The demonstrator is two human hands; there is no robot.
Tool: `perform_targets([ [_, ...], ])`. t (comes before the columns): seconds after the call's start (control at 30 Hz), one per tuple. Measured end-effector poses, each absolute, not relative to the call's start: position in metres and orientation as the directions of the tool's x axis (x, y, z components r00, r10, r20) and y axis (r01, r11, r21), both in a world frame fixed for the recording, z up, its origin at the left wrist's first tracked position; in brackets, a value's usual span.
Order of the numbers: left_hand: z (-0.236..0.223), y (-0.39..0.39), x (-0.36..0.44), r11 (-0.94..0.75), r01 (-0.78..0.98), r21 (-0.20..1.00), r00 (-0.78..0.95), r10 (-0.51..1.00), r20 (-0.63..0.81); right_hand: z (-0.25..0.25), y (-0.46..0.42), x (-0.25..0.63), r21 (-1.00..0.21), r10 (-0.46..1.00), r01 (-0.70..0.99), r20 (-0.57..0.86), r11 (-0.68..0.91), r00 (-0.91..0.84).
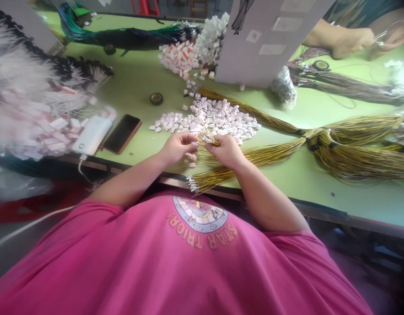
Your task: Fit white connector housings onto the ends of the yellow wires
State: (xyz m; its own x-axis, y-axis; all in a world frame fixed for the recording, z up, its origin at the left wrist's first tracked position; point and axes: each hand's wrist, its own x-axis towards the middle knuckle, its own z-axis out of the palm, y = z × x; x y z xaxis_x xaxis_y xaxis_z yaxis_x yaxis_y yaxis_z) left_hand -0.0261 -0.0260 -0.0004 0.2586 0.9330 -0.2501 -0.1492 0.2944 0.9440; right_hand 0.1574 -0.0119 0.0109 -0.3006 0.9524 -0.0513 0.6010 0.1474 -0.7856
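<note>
My left hand (178, 146) is closed in a pinch on a small white plastic connector at its fingertips. My right hand (225, 150) grips a thin bunch of yellow-and-black wires (209, 139) whose ends point toward the left hand. Both hands hover over the near edge of a green table (139, 83). Just beyond them lies a heap of small white connectors (218, 117). A large bundle of yellow wires (336, 148) fans across the table to the right, with one bound end (202, 181) reaching the table's front edge.
A phone (122, 133) and a white power bank (92, 134) lie left of the hands, near a tape roll (156, 99). More white and orange connectors (185, 54) are piled farther back. A grey board (254, 43) stands upright. Another person's hands (353, 41) work at the far right.
</note>
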Motion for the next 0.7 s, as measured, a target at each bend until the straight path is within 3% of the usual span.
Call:
perform_targets([
  [0.37,-0.006,-0.028,-0.016,0.292,0.013,0.956,0.312,0.907,-0.281,0.002,-0.010,0.156,-0.776,0.934,0.599,-0.037,0.198,-0.356],
  [0.43,-0.003,-0.025,-0.024,0.229,0.100,0.968,0.351,0.902,-0.250,0.000,-0.009,0.158,-0.788,0.927,0.580,-0.032,0.206,-0.373],
  [0.5,0.000,-0.019,-0.040,0.043,0.326,0.944,0.360,0.918,-0.166,-0.002,-0.007,0.160,-0.801,0.924,0.548,0.017,0.242,-0.383],
  [0.53,0.002,-0.014,-0.052,-0.072,0.477,0.876,0.336,0.936,-0.106,-0.003,-0.006,0.162,-0.810,0.921,0.521,0.057,0.268,-0.386],
  [0.6,0.004,-0.002,-0.078,-0.201,0.770,0.606,0.213,0.976,0.054,-0.002,-0.006,0.163,-0.833,0.919,0.468,0.114,0.295,-0.377],
  [0.7,0.001,0.016,-0.114,-0.030,0.944,0.328,0.014,0.999,0.048,0.002,-0.006,0.164,-0.831,0.940,0.507,0.053,0.229,-0.338],
])
